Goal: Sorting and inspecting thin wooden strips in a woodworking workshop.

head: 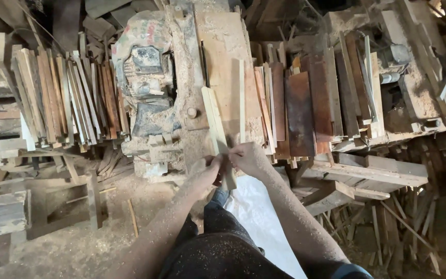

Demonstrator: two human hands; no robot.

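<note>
A pale narrow wooden board [213, 118] lies lengthwise on the sawdust-covered table [223, 46] of a saw machine, its near end at my hands. My left hand [208, 168] grips that near end from the left. My right hand [247, 156] closes on the same end from the right. A second thin pale strip [241, 101] lies on the table just right of the board. Both forearms are dusted with sawdust.
A stack of thin reddish and pale strips [68, 98] lies left of the machine's dusty motor [148, 88]. Dark brown boards [311, 103] are piled to the right. Offcuts litter the floor [383, 222]. A white sheet [256, 206] lies by my legs.
</note>
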